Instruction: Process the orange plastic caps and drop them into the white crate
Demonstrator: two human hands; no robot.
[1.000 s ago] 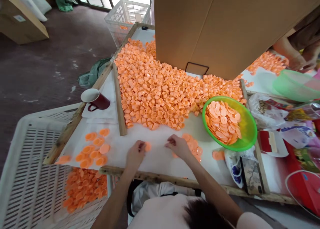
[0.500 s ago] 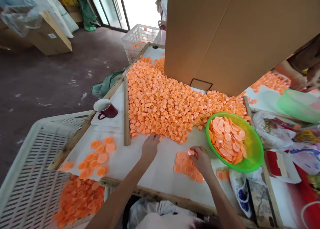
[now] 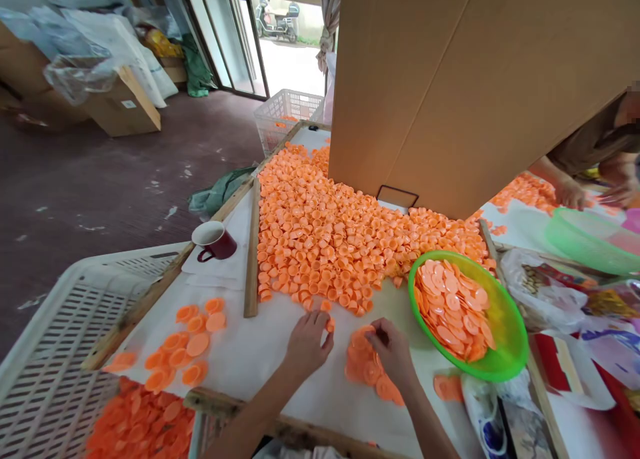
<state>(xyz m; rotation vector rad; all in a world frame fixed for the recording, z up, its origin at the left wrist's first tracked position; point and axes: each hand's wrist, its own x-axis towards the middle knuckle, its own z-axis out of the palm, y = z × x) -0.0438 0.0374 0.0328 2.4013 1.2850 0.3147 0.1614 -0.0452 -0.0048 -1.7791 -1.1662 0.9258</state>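
My left hand [image 3: 309,342] is at the near edge of a heap of small orange plastic cups [image 3: 320,239], with one orange cup [image 3: 330,325] between its thumb and fingers. To its right, my right hand [image 3: 393,349] has its fingertips closed at the top of a loose pile of flat orange discs [image 3: 367,365]; the disc it pinches is mostly hidden by the fingers. A green bowl [image 3: 515,325] heaped with similar orange discs [image 3: 450,305] stands right of that hand. Several assembled-looking orange pieces [image 3: 197,344] lie at the table's left.
A tall cardboard sheet [image 3: 440,99] stands behind the heap. A dark red mug [image 3: 220,245] sits beyond a wooden strip [image 3: 251,259]. White plastic crates [image 3: 45,339] flank the table's left side. A co-worker's hands [image 3: 573,193] show at far right.
My left hand has drawn back from the heap with an orange cup in its fingers. My right hand has lowered its fingertips onto the disc pile. The view has tilted up slightly.
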